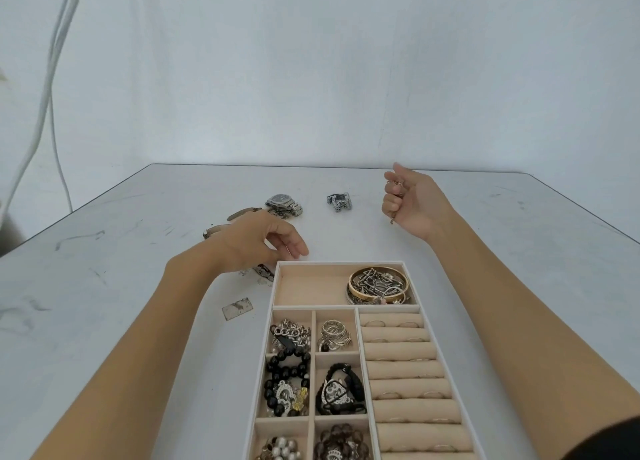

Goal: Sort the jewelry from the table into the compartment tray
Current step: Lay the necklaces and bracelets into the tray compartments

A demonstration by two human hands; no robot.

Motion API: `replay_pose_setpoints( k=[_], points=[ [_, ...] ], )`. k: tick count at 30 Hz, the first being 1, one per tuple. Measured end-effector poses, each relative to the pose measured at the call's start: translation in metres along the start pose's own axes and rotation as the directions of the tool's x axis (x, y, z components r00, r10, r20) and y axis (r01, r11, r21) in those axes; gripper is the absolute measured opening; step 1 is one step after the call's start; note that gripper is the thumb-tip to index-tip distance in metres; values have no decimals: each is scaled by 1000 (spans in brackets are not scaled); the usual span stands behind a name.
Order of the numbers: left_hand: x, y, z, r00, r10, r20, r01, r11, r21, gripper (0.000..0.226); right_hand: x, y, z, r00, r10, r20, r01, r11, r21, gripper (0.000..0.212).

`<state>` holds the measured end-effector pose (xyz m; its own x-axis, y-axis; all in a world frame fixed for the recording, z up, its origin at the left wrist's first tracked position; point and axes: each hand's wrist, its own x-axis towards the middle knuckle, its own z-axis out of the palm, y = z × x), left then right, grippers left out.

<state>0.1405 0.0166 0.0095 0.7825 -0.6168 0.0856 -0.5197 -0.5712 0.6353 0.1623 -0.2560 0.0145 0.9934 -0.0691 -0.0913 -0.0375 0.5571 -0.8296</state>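
Beige-lined white tray (346, 307); black bead bracelet (287, 369); gold bangle (360, 291); white pearls (282, 451); silver watch (284, 203) near far table (138, 286) edge, table grey-white, scuffed.

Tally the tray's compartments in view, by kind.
Long compartment: 1
Small compartments: 6
Ring-roll section: 1
Total: 8 in view; the tray runs off the bottom edge of the picture, so more may lie beyond it.

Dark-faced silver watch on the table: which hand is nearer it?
Left. The left hand is just in front of the watch; the right hand, gripping small jewelry, is off to its right.
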Motion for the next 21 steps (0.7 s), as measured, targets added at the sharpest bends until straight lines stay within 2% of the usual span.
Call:
replay_pose_setpoints(
  k=[7, 14, 18, 21],
  points=[
    [-1, 0, 2, 1000, 3, -27, -3, 1000, 6, 37, -2, -2, 5, 1000, 21, 3, -21, 993, -119, 39],
    [-2, -1, 4, 998, 8, -56, -7, 1000, 18, 45, -12, -16, 22, 999, 5, 49, -1, 998, -70, 50],
    [-2, 0, 5, 998, 7, -57, -6, 1000, 26, 43, -20, -26, 40, 993, -18, 115, 26, 997, -68, 50],
    [7, 3, 4, 997, 11, -79, -5, 998, 65, 32, -24, -32, 50, 988, -42, 147, 51, 997, -54, 50]
  ],
)
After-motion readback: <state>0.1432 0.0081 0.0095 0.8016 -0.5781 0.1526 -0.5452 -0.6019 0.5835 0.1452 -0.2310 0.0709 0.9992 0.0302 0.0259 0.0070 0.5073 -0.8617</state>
